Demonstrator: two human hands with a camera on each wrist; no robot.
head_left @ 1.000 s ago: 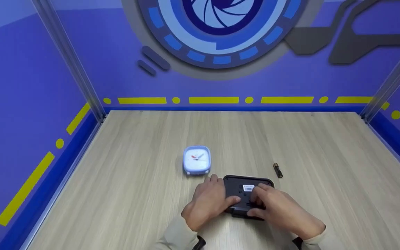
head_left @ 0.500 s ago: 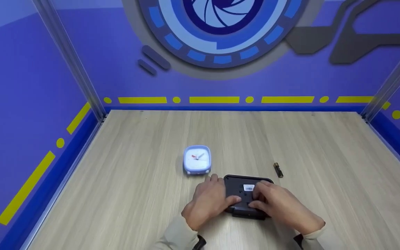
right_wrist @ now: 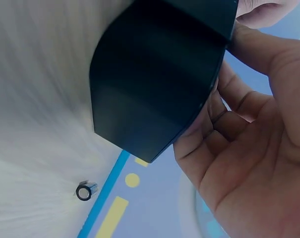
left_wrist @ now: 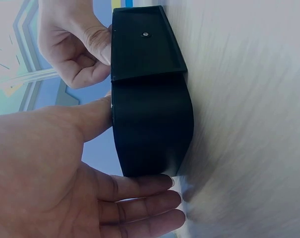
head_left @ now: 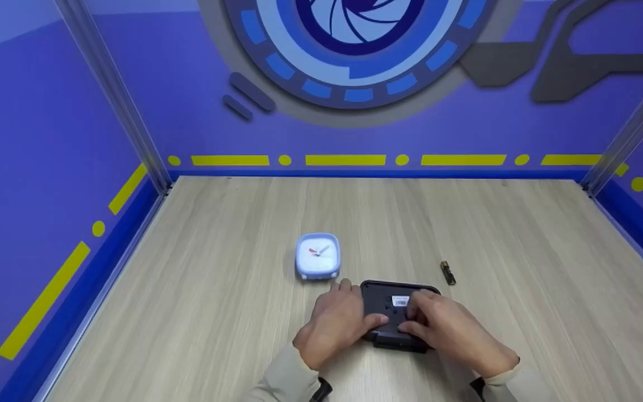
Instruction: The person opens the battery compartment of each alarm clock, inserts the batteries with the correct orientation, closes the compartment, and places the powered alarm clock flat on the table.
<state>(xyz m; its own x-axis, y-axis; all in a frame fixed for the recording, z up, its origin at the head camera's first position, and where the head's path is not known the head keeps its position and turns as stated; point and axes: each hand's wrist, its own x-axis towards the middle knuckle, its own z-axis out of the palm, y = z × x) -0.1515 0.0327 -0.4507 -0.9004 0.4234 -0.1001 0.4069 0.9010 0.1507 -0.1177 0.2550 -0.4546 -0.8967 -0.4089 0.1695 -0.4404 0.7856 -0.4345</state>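
A black box-shaped device point(head_left: 376, 298) lies on the table with its flat back up, showing a white label point(head_left: 399, 301). My left hand point(head_left: 334, 324) holds its left side, thumb on the back. In the left wrist view that hand's fingers point(left_wrist: 145, 191) run along the device's side wall. My right hand point(head_left: 449, 329) is over the right part of the back, fingers curled and thumb close to them. Whether something small is between those fingertips is hidden. In the right wrist view the curled fingers point(right_wrist: 214, 129) touch the back of the device point(right_wrist: 150, 79).
A small light-blue alarm clock point(head_left: 318, 255) stands beyond my left hand. One battery point(head_left: 447, 273) lies on the wooden table point(head_left: 232, 251), behind and right of the device. Blue printed walls point(head_left: 104, 111) bound the table at the back and sides.
My right thumb has moved up from the device's near edge onto its back, and the right fingers have shifted slightly. My left hand, the clock and the battery stay in place.
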